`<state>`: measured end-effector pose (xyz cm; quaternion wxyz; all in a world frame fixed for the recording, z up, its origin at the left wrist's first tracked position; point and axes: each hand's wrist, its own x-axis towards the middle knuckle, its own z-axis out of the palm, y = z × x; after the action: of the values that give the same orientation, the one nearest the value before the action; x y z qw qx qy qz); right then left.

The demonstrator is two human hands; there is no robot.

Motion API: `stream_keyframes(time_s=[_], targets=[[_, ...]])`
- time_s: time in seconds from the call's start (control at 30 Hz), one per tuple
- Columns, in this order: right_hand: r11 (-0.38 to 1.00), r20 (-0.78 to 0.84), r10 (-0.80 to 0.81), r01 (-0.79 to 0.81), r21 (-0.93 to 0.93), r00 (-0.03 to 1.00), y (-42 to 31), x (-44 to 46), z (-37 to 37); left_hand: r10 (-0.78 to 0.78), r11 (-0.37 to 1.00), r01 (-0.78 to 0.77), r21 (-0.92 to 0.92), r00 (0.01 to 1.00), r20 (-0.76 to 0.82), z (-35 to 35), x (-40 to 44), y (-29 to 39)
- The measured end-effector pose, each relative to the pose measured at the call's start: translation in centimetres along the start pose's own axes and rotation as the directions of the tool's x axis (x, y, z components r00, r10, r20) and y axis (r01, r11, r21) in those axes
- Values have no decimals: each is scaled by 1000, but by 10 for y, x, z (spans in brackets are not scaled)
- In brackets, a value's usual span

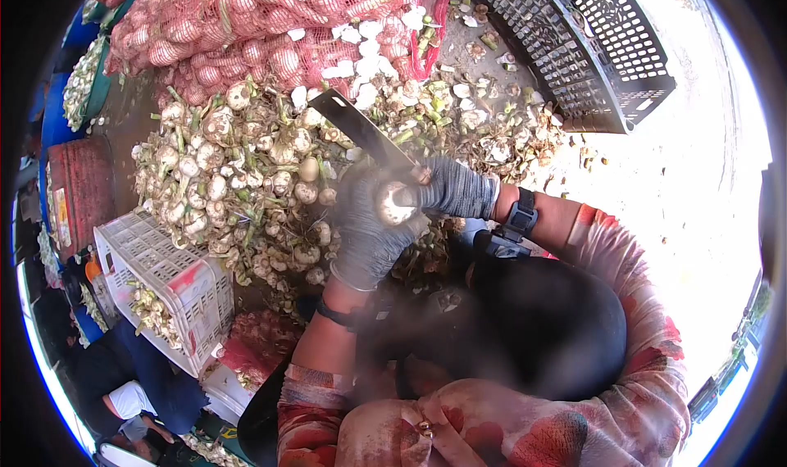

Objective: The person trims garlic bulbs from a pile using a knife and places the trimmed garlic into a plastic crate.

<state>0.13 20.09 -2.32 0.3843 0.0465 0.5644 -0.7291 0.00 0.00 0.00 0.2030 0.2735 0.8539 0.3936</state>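
Knife (359,129), gripped in the right hand (455,190), points diagonally forward-left along its length; the left hand (361,233) clasps a bulb (391,210).

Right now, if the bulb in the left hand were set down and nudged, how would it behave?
The bulb would probably roll, given its rounded outline. Likely firm, not floppy: no squashing shows where the left hand grips it. Probably light, as it looks small beside that hand.

Left fingers (358,192) blurred; handle of knife (361,131) hidden in right fingers (438,187); bulb (390,210) partly covered. Red net sacks (270,20), black crate (561,53) cut off at top.
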Motion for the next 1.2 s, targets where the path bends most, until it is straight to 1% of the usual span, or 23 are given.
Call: stream_keyframes(time_s=[0.07, 0.1, 0.13, 0.17, 0.2, 0.23, 0.27, 0.3, 0.33, 0.37, 0.4, 0.43, 0.47, 0.63, 0.77, 0.8, 0.87, 0.93, 0.97, 1.03, 1.07, 1.17, 1.2], targets=[[807, -54, -448, 377, -455, 892, 11, 14, -3, -85, 921, 2, -389, 977, -196, 7, -5, 9], [837, -74, -388, 318, -445, 919, 13, -6, 0, -136, 853, -12, -522, 960, -245, 10, -6, 15], [777, -73, -406, 302, -552, 911, 8, -8, 2, -321, 546, 106, -831, 943, -90, 0, -3, 16], [709, -74, -414, 270, -652, 907, 4, -13, 4, -420, 114, 195, -974, 898, 131, -5, -2, 17], [675, -60, -369, 223, -703, 927, -11, -20, 12, -456, -96, 238, -967, 852, 255, 5, -6, 0], [672, -56, -368, 224, -705, 928, -10, -20, 13, -457, -97, 234, -968, 853, 252, 22, -11, -33], [638, -6, -409, 281, -716, 912, -10, -20, 11, -362, 446, 334, -830, 916, 174, 40, -13, -71], [603, 42, -447, 336, -723, 894, -9, -20, 9, -310, 882, 360, -305, 929, 202, 23, -7, -50], [520, 46, -437, 294, -802, 898, -13, -25, 8, -256, 922, 166, 349, 939, 230, 5, -1, -28], [517, 46, -440, 295, -803, 897, -20, -28, 6, -254, 922, 164, 350, 940, 228, 22, -11, -50], [502, 71, -396, 280, -818, 916, -28, -30, 3, -310, 923, 307, -231, 950, 21, 53, -24, -91], [486, 92, -350, 265, -833, 932, -31, -32, 1, -385, 802, 309, -511, 922, -47, 57, -27, -96], [399, 58, -554, 326, -857, 831, -19, -30, 1, -455, 626, 225, -746, 883, -115, 61, -29, -101], [463, -185, -150, -97, -881, 971, 25, -28, -53, -431, 692, 248, -678, 895, -113, -17, -16, -20], [564, -279, -215, -115, -818, 936, 42, -41, -57, -393, 822, 261, -506, 904, -171, -48, -42, -44], [563, -261, -244, -83, -822, 934, 54, -33, -63, -316, 934, 241, -262, 900, -299, -65, -54, -48], [554, -321, -165, -182, -813, 932, 25, -27, -44, -443, 860, 176, -480, 725, -527, -116, -85, -62], [618, -316, -216, -121, -777, 924, 29, -23, -52, -487, 316, -426, -847, 694, -531, -189, -126, -76], [656, -327, -241, -95, -749, 914, 31, -21, -53, -253, -63, -649, -758, 745, -617, -223, -144, -73], [754, -349, -307, 2, -657, 885, 33, -16, -52, -499, 31, -865, -501, 421, -758, -259, -169, -56], [776, -344, -316, 33, -630, 884, 39, -13, -55, -494, 36, -865, -500, 419, -761, -262, -167, -59], [807, -351, -309, 48, -589, 884, 32, -13, -46, -675, 682, -209, -701, 191, -713, -245, -115, -86], [770, -338, -335, 49, -636, 880, 32, -13, -46, -641, 743, 74, -665, 364, -676, -236, -102, -112]])
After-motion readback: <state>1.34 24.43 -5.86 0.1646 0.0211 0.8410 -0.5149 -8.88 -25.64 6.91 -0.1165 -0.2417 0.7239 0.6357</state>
